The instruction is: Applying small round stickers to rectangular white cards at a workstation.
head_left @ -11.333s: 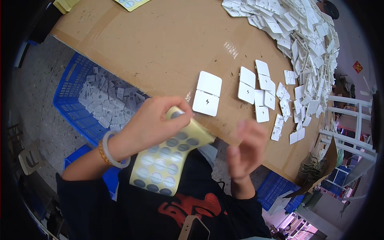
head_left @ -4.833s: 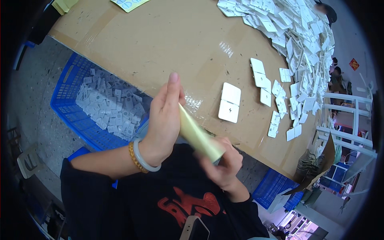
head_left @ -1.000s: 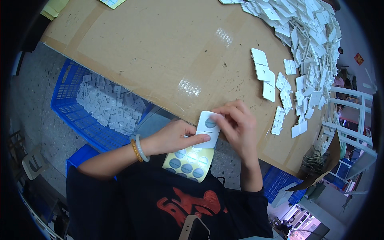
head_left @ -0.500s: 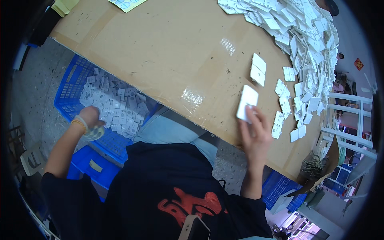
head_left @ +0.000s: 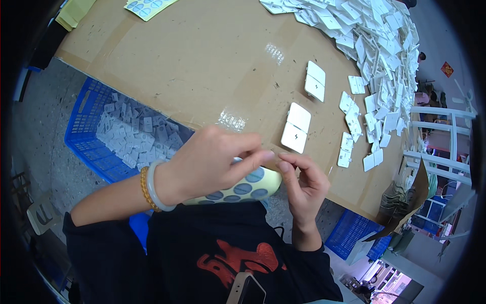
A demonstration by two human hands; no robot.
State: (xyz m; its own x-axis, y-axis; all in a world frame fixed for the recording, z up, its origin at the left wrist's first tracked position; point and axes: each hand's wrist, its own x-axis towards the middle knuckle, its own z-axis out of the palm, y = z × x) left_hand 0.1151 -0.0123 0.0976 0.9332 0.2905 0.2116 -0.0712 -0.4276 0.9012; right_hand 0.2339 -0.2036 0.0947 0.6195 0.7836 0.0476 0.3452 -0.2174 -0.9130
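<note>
A: Much left for us?

B: Loads, we'd guess: our surface carries a huge plate pile, blue basket is part-full.

A: Right now?

B: Our left hand grips the sticker sheet, right hand close beside, can't tell if it's pinching. Two loose plates lie near.

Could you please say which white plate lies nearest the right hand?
The bolt-marked plate just beyond the right hand; the similar plate behind it and the white pile lie farther away.

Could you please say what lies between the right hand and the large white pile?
In the head view, loose white pieces lie on the tabletop between the right hand and the pile.
</note>
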